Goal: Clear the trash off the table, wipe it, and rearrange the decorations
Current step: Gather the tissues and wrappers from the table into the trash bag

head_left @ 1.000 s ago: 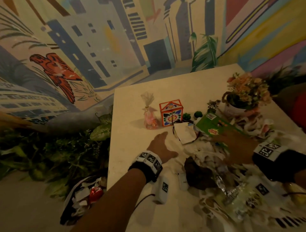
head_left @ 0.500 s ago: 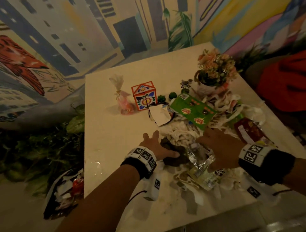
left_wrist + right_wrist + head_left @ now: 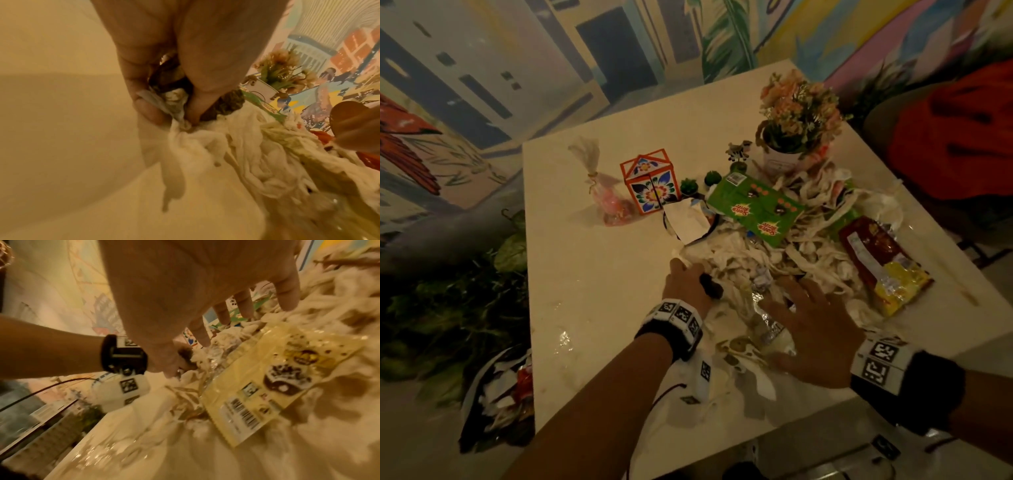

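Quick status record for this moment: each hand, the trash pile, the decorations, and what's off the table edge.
left hand: pinches crumpled tissue and a dark scrap at the pile's left edge
right hand: fingers spread, pressing on tissue and a clear wrapper
trash pile: torn white tissue, green packet, red and yellow wrapper, uncleared
decorations: flower pot, floral box, pink favour bag, upright at the far side
table: wet patches near the left edge
floor: trash bag left of the table, part filled

White crumpled tissue trash (wrappers mixed in) heaped mid-table.
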A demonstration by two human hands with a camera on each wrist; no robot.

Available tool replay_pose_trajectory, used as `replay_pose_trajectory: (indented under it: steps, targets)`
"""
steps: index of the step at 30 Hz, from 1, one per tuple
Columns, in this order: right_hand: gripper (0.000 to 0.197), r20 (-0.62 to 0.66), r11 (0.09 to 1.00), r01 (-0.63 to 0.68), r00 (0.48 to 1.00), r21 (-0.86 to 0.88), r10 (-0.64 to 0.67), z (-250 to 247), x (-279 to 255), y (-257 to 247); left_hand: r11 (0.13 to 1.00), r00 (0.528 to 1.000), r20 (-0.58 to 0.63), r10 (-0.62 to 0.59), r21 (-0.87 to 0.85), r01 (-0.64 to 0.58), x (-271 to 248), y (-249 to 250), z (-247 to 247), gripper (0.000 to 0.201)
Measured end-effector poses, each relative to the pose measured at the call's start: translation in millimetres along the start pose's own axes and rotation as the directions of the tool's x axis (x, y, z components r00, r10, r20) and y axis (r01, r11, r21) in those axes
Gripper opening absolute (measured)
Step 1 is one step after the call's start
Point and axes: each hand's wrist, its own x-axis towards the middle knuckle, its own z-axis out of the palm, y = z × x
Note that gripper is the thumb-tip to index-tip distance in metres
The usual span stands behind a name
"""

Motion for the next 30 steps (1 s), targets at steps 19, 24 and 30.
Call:
replay_pose_trajectory:
  steps: [19, 24, 30]
  targets:
    - [0.04, 0.057, 0.998, 0.057, 0.997, -0.013, -0.056, 18.4, 86.5, -15.5, 0.684, 0.936, 0.111, -0.335, -0.654, 0.323, -7.3, -29.1, -53.4, 0.012]
    - [0.032, 0.031, 0.996, 0.055, 0.998, 0.064, -0.057, -2.4, 103.5, -9.3, 0.849, 0.991, 0.046, -0.124, -0.513, 0.13, -31.2, -31.0, -48.3, 0.02]
    - [0.031, 0.007, 0.97, -0.048, 0.999, 0.238, 0.047, -12.8, 105.0, -5.9, 0.98, 0.973, 0.181, 0.145, -0.163, -0.115, -54.8, -35.8, -18.8, 0.02]
